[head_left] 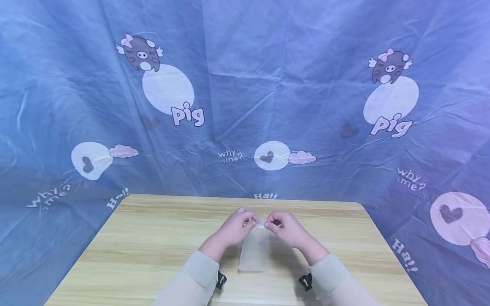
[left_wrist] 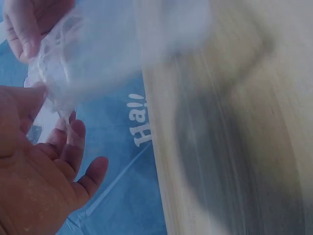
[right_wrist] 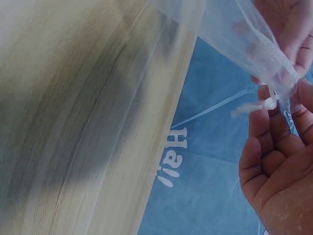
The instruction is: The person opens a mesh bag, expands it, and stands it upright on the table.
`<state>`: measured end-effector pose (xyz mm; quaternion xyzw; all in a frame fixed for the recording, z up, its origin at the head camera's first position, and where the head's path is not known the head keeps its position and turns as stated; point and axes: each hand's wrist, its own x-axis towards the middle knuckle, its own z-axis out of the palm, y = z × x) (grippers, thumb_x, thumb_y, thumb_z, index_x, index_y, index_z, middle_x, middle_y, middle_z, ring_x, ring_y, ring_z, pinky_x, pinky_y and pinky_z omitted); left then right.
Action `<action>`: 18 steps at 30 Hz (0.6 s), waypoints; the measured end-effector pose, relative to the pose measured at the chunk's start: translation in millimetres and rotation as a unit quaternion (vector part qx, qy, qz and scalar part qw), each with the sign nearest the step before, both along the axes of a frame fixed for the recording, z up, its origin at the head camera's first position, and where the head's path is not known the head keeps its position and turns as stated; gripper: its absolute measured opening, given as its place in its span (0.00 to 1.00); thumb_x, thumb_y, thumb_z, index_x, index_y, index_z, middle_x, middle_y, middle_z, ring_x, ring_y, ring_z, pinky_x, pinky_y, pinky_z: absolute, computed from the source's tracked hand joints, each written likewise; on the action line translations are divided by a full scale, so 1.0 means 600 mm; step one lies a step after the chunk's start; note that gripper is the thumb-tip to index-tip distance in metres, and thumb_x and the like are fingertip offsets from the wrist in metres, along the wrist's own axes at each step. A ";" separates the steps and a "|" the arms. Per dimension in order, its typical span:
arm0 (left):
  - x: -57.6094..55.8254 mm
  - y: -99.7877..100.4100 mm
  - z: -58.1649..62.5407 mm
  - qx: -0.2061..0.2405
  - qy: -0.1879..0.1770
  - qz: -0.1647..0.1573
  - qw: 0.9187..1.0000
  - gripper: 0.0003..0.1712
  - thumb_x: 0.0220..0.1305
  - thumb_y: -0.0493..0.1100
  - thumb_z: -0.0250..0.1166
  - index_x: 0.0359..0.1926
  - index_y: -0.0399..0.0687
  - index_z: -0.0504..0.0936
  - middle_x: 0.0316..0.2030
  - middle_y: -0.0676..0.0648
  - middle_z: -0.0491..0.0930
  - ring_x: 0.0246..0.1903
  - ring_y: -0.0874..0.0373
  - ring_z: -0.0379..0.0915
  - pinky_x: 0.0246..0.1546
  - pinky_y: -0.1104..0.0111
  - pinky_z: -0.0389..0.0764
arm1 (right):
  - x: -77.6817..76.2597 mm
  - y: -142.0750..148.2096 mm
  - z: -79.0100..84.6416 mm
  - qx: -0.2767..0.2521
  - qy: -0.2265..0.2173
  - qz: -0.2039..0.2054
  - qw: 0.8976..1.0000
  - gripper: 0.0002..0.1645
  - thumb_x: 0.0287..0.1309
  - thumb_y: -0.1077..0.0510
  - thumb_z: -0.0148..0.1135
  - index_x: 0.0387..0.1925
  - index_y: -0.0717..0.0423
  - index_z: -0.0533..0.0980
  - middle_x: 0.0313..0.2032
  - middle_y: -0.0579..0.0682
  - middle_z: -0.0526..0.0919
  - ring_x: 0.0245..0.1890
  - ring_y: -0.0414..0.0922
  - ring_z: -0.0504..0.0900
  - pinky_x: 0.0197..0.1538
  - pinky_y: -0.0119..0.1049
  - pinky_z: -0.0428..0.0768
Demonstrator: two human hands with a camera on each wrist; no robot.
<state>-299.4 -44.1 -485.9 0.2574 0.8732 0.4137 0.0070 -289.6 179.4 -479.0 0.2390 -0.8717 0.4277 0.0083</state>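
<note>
A sheer white drawstring pouch (head_left: 254,253) hangs over the table between both hands, its gathered mouth at the top. My left hand (head_left: 239,225) pinches one side of that mouth between thumb and index finger; its other fingers are spread loosely in the left wrist view. On the opposite side, my right hand (head_left: 285,228) pinches the mouth too. A knotted white drawstring end (right_wrist: 257,105) sticks out by the right fingers in the right wrist view. The pouch body (left_wrist: 117,44) looks flat and see-through, and blurs in the left wrist view.
Below the hands lies a light wood-grain table (head_left: 153,238). A blue printed cloth (head_left: 245,106) hangs behind it and along both sides. Black clip-like pieces (head_left: 306,281) sit at both wrists, under pale sleeves (head_left: 200,272). Shadows of hands and pouch fall on the tabletop.
</note>
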 end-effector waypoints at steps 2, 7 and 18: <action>0.000 0.002 -0.002 -0.011 0.004 0.000 1.000 0.05 0.77 0.40 0.62 0.41 0.51 0.83 0.48 0.49 0.77 0.49 0.51 0.77 0.55 0.51 0.81 | -0.001 0.001 0.000 0.005 0.001 0.004 1.000 0.06 0.69 0.63 0.66 0.33 0.54 0.81 0.32 0.42 0.83 0.33 0.39 0.79 0.38 0.34 0.81; -0.001 0.003 -0.003 -0.018 0.014 0.001 1.000 0.06 0.78 0.40 0.61 0.39 0.52 0.81 0.43 0.53 0.75 0.44 0.56 0.75 0.52 0.56 0.81 | -0.003 0.004 0.000 0.008 -0.004 0.044 0.999 0.02 0.65 0.65 0.65 0.36 0.60 0.83 0.31 0.43 0.83 0.32 0.40 0.79 0.36 0.34 0.82; 0.000 -0.003 0.002 -0.144 0.055 -0.009 0.988 0.07 0.74 0.52 0.67 0.37 0.59 0.83 0.43 0.57 0.82 0.50 0.53 0.79 0.61 0.43 0.73 | -0.005 0.005 0.004 0.052 -0.010 0.055 0.997 0.06 0.66 0.64 0.67 0.31 0.53 0.83 0.30 0.40 0.82 0.30 0.38 0.76 0.35 0.33 0.79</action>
